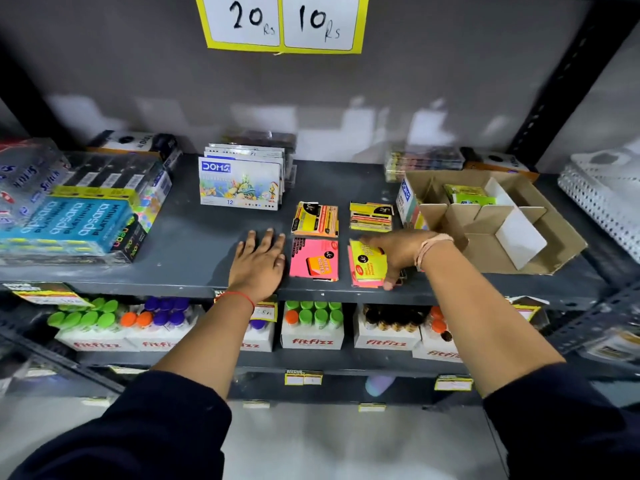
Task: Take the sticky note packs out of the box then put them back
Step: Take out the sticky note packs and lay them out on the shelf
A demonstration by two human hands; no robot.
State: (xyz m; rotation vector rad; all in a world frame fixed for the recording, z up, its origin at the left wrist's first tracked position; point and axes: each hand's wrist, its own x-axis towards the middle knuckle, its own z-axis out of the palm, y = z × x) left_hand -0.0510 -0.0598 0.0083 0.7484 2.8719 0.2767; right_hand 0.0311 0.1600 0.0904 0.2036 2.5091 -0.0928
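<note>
Grey shelf (180, 237), right hand (398, 252) clamped on yellow-pink sticky note pack (367, 268), left hand (258, 258) flat, fingers apart.

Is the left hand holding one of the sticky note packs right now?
No, the left hand lies flat and open on the shelf beside the pink pack, gripping nothing.
</note>
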